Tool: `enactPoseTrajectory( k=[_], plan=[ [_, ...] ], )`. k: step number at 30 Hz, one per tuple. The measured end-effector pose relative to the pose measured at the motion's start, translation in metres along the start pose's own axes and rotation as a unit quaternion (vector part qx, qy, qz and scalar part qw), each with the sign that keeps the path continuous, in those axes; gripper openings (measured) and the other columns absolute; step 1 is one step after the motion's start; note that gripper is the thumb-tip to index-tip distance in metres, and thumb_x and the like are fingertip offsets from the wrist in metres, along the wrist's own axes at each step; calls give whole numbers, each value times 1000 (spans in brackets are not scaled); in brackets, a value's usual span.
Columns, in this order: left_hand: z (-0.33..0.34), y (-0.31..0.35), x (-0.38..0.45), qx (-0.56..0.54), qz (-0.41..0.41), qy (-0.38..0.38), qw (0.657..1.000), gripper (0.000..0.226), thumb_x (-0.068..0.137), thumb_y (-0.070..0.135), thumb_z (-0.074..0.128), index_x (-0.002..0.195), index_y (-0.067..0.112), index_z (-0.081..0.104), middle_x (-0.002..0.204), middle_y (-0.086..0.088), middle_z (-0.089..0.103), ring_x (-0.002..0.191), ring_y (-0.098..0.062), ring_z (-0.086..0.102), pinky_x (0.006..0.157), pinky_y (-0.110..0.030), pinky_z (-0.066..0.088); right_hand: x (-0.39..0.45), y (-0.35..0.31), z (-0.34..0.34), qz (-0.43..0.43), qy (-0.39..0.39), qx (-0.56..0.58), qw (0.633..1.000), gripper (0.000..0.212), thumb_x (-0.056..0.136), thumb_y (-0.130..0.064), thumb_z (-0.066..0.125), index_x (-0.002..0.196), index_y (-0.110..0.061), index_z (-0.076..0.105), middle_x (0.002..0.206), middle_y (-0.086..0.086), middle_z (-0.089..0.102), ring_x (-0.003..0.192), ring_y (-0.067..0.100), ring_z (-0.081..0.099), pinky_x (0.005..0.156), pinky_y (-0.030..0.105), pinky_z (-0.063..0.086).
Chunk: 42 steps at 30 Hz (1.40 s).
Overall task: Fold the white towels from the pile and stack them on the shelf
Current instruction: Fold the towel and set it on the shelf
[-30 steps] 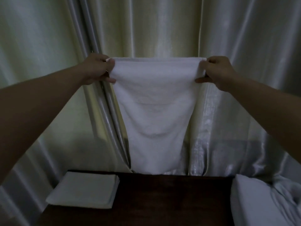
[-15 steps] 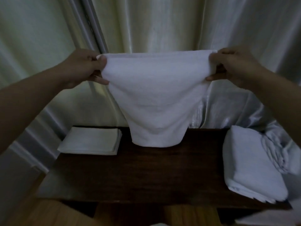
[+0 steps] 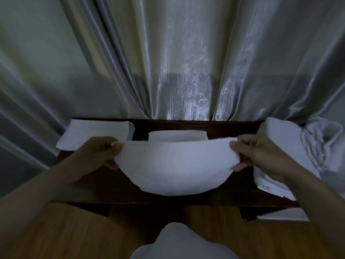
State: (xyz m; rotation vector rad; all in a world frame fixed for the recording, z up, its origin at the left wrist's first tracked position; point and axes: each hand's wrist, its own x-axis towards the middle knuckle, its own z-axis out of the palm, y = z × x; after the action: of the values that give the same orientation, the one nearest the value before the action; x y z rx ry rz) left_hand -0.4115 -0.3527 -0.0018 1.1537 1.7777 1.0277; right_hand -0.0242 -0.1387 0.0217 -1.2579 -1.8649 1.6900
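A white towel (image 3: 173,165) sags between my hands just above the dark wooden shelf (image 3: 104,186). My left hand (image 3: 99,152) pinches its left top corner and my right hand (image 3: 261,154) pinches its right top corner. The towel's lower part lies folded back on the shelf behind the hanging part. A flat stack of folded white towels (image 3: 93,135) sits at the shelf's left rear corner. A pile of unfolded white towels (image 3: 291,146) fills the shelf's right end.
Shiny pale curtains (image 3: 177,62) hang right behind the shelf. Wooden floor (image 3: 74,230) shows below its front edge. Part of my white clothing (image 3: 183,243) fills the bottom middle. Another white cloth edge (image 3: 280,215) shows under the shelf at right.
Both hands have come down with the towel from chest height to just over the shelf. The towel's lower end now rests on the shelf. The view tilted downward.
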Motion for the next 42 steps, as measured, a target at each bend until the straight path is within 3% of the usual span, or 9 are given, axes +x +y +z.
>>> enactPoseTrajectory(
  k=[5, 8, 13, 16, 22, 27, 33, 38, 42],
  plan=[
    [25, -51, -9, 12, -35, -25, 999, 49, 75, 77, 63, 92, 32, 76, 92, -2, 75, 85, -22, 74, 77, -47, 63, -5, 54, 27, 21, 32, -90, 995, 33, 102, -27, 58, 82, -3, 69, 76, 9, 67, 73, 24, 64, 67, 30, 53],
    [34, -68, -7, 5, -31, -9, 999, 50, 76, 78, 61, 92, 33, 75, 93, -4, 73, 86, -24, 72, 79, -49, 62, -5, 74, 44, 8, 80, -116, 990, 36, 102, -32, 56, 83, -4, 68, 81, 14, 64, 80, 28, 62, 70, 33, 45],
    [58, -76, 2, 5, -30, 104, 994, 17, 101, 23, 58, 90, 23, 72, 86, 1, 70, 78, -14, 66, 70, -31, 51, -1, 80, 76, -33, 170, -102, 980, 22, 103, -27, 55, 88, -21, 69, 79, -6, 66, 76, 7, 60, 66, 29, 46],
    [73, -80, 12, -22, -41, 127, 991, 16, 102, 22, 56, 93, 24, 69, 86, 11, 69, 80, -4, 64, 71, -27, 49, 7, 85, 87, -52, 201, -105, 973, 18, 104, -25, 54, 95, -20, 68, 84, 0, 66, 79, 11, 61, 66, 27, 48],
    [68, -87, 46, 12, -16, 145, 989, 17, 103, 23, 53, 91, 30, 63, 88, 3, 65, 80, -4, 61, 69, -31, 49, 34, 87, 82, -71, 216, -124, 966, 15, 105, -23, 52, 99, -23, 65, 86, -19, 63, 79, 0, 60, 62, 7, 43],
    [54, -82, 93, 25, -15, 146, 989, 23, 99, 43, 53, 87, 27, 63, 81, 5, 63, 76, -9, 60, 65, -31, 47, 84, 73, 59, -44, 230, -125, 964, 19, 105, -29, 53, 94, -19, 65, 80, -4, 64, 70, 4, 58, 56, 11, 41],
    [53, -77, 176, 3, -89, 162, 983, 15, 100, 30, 60, 88, 26, 68, 87, -10, 68, 83, -25, 64, 72, -40, 53, 185, 77, 35, 15, 216, -73, 974, 19, 101, -28, 59, 97, -12, 69, 93, 10, 71, 89, 30, 69, 77, 47, 57],
    [62, -114, 250, 19, -179, 161, 970, 51, 96, 40, 65, 85, -10, 56, 83, -36, 55, 68, -39, 56, 65, -38, 42, 267, 111, 21, 73, 221, -80, 969, 27, 99, -28, 63, 88, -3, 69, 84, 18, 70, 70, 19, 63, 70, 37, 53],
    [78, -142, 292, 58, -222, 143, 963, 48, 98, 39, 62, 69, 8, 39, 68, -17, 36, 63, -30, 44, 66, -40, 38, 315, 144, 20, 123, 213, -115, 963, 39, 98, -31, 63, 79, 3, 63, 73, 19, 60, 68, 19, 54, 68, 36, 47]
  ],
)
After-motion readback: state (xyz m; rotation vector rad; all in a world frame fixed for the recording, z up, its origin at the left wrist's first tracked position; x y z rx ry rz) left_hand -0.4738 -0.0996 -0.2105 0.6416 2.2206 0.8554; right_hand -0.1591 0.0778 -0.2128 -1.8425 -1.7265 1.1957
